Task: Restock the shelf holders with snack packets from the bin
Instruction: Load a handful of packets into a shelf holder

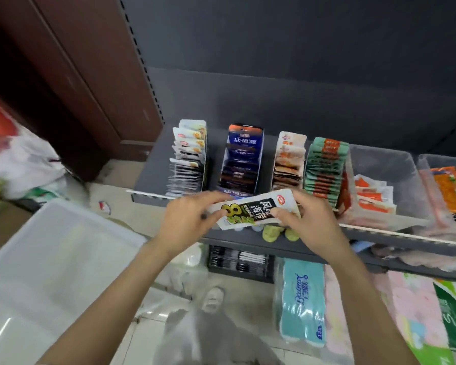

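A translucent white bin (pixel 50 259) is sitting at the lower left, just below the grey shelf (pixel 148 175). On the shelf, four upright holders are standing in a row. The leftmost holder (pixel 188 159) is carrying white packets with orange marks, their print too blurred to read. The blue holder (pixel 244 156) beside it is showing white Chinese characters on its front card, above dark packets. The third holder (pixel 288 159) is holding pale and orange packets, and the fourth stack (pixel 325 167) is showing green and orange packets; no writing there is legible. To the right, two clear tubs (pixel 387 164) are holding orange and white packs.

In front of the shelf edge, both hands are gripping one snack packet (pixel 258 212) level between them, just before the blue holder. The packet is white with a black band bearing Chinese characters, a large yellow-green "8" at its left end and a small red logo at its right end. The left hand (pixel 187 222) is pinching the packet's left end, fingers curled over the top. The right hand (pixel 308 219) is clasping the right end, thumb pressing on the printed face and fingers curled behind.

On the lower shelf, a teal tissue pack (pixel 303 299) is reading "Brilmer" or similar, and a green pack (pixel 453 312) is lying at the far right.
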Demonstrator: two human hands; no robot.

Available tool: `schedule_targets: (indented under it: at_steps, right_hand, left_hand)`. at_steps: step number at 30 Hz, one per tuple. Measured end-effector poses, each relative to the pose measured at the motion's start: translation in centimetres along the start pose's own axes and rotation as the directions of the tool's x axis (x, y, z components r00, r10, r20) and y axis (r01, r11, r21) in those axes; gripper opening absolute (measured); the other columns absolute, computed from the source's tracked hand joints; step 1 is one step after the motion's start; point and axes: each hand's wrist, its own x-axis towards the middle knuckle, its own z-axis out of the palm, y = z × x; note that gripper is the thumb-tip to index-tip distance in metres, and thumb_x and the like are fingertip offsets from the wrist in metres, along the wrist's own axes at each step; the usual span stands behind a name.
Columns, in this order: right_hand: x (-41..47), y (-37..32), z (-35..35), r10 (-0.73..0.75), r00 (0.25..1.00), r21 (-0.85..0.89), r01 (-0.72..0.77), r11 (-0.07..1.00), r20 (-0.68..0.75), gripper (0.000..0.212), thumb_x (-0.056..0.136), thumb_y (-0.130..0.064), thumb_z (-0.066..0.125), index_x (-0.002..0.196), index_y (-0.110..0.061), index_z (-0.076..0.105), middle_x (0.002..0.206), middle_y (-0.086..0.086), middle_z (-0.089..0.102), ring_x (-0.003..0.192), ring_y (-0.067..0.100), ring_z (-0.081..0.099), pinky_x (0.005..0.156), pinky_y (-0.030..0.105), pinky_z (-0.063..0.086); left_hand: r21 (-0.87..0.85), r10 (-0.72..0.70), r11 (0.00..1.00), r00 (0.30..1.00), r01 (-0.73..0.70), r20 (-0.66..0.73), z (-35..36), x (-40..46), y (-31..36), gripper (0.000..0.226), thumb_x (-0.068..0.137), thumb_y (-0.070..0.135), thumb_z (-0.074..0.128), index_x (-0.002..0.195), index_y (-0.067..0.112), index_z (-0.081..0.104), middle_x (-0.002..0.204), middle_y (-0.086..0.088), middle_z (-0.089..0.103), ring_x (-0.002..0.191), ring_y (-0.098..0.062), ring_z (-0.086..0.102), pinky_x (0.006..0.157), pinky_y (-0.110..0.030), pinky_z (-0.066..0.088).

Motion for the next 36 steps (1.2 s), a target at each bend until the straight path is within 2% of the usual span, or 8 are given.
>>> schedule_targets:
  at_steps: [2, 4, 9, 14, 19, 22, 29, 36]
  right_hand:
    - [1.8, -0.9, 1.5, -0.104, 0.981, -0.115, 0.086, 0.99, -0.163, 0.01, 0.089, -0.017, 0.064, 0.096, -0.011, 0.064, 0.079, -0.004, 0.067, 0.069, 0.006, 0.059, 0.062, 0.026, 0.047]
    - [3.9, -2.2, 2.9, -0.089, 0.93, -0.033, 0.082, 0.996, -0.356, 0.009, 0.09, -0.019, 0.063, 0.096, -0.013, 0.064, 0.079, -0.01, 0.064, 0.07, -0.006, 0.057, 0.062, 0.012, 0.042]
    - [10.4, -4.3, 5.9, -0.147, 0.857, -0.059, 0.136, 0.989, -0.493, 0.008, 0.095, -0.016, 0.056, 0.097, -0.008, 0.059, 0.07, -0.017, 0.054, 0.059, -0.001, 0.051, 0.055, 0.012, 0.034]
    - [16.9, -5.3, 8.2, -0.249, 0.904, -0.293, 0.148, 0.945, -0.348, 0.016, 0.096, -0.014, 0.051, 0.111, -0.013, 0.059, 0.083, -0.005, 0.059, 0.062, -0.001, 0.045, 0.059, 0.018, 0.034]
    - [20.2, -7.4, 9.9, -0.269, 0.963, -0.565, 0.223, 0.794, 0.003, 0.023, 0.096, -0.013, 0.048, 0.117, -0.015, 0.056, 0.11, 0.002, 0.065, 0.095, 0.024, 0.062, 0.072, 0.034, 0.045]
    - [21.2, -8.0, 11.5, -0.223, 0.964, -0.644, 0.262, 0.719, 0.144, 0.027, 0.096, -0.011, 0.047, 0.12, -0.018, 0.055, 0.11, 0.002, 0.066, 0.096, 0.027, 0.063, 0.074, 0.037, 0.047]
    - [22.1, -7.1, 13.0, -0.274, 0.96, -0.548, 0.26, 0.795, 0.059, 0.015, 0.089, -0.006, 0.056, 0.093, -0.018, 0.065, 0.088, -0.002, 0.07, 0.08, 0.021, 0.066, 0.072, 0.041, 0.053]
    - [21.8, -5.2, 13.6, -0.149, 0.976, -0.523, 0.211, 0.826, 0.158, 0.02, 0.093, -0.014, 0.055, 0.104, -0.021, 0.07, 0.097, 0.0, 0.072, 0.089, 0.018, 0.066, 0.076, 0.032, 0.051]
  left_hand:
    - [-0.09, -0.088, 0.993, 0.985, 0.075, -0.15, -0.7, 0.5, -3.3, 0.03, 0.092, 0.04, 0.052, 0.117, 0.025, 0.063, 0.11, 0.012, 0.068, 0.097, -0.006, 0.062, 0.081, -0.019, 0.046]
    - [-0.079, -0.177, 0.983, 0.958, 0.163, -0.227, -1.4, 1.6, -7.1, 0.033, 0.095, 0.037, 0.048, 0.121, 0.02, 0.06, 0.119, 0.005, 0.064, 0.107, -0.013, 0.057, 0.091, -0.023, 0.042]
    - [-0.036, -0.16, 0.987, 0.979, 0.157, -0.127, -2.3, 5.9, -13.7, 0.046, 0.094, 0.024, 0.057, 0.137, 0.016, 0.046, 0.143, -0.001, 0.044, 0.13, -0.019, 0.039, 0.108, -0.026, 0.026]
    - [0.018, -0.033, 0.999, 0.998, 0.032, 0.058, -2.3, 8.6, -16.3, 0.053, 0.093, 0.047, 0.037, 0.137, 0.019, 0.046, 0.141, 0.002, 0.047, 0.128, -0.021, 0.043, 0.105, -0.041, 0.039]
    - [-0.044, 0.023, 0.999, 1.0, -0.024, -0.012, -2.4, 8.9, -16.9, 0.032, 0.093, 0.034, 0.043, 0.116, 0.021, 0.061, 0.118, 0.006, 0.059, 0.106, -0.016, 0.055, 0.091, -0.035, 0.046]
    - [-0.061, 0.052, 0.997, 0.998, -0.053, -0.019, -2.4, 9.1, -17.1, 0.028, 0.094, 0.031, 0.046, 0.114, 0.019, 0.062, 0.114, 0.005, 0.061, 0.101, -0.016, 0.057, 0.087, -0.036, 0.048]
    - [-0.078, 0.045, 0.996, 0.998, -0.048, -0.036, -2.7, 9.5, -17.2, 0.031, 0.093, 0.033, 0.044, 0.115, 0.02, 0.062, 0.113, 0.005, 0.063, 0.099, -0.018, 0.059, 0.083, -0.038, 0.05]
    - [-0.042, 0.018, 0.999, 0.996, -0.022, -0.085, -2.9, 9.2, -16.2, 0.033, 0.091, 0.035, 0.043, 0.114, 0.02, 0.063, 0.109, 0.002, 0.065, 0.095, -0.02, 0.06, 0.077, -0.035, 0.051]
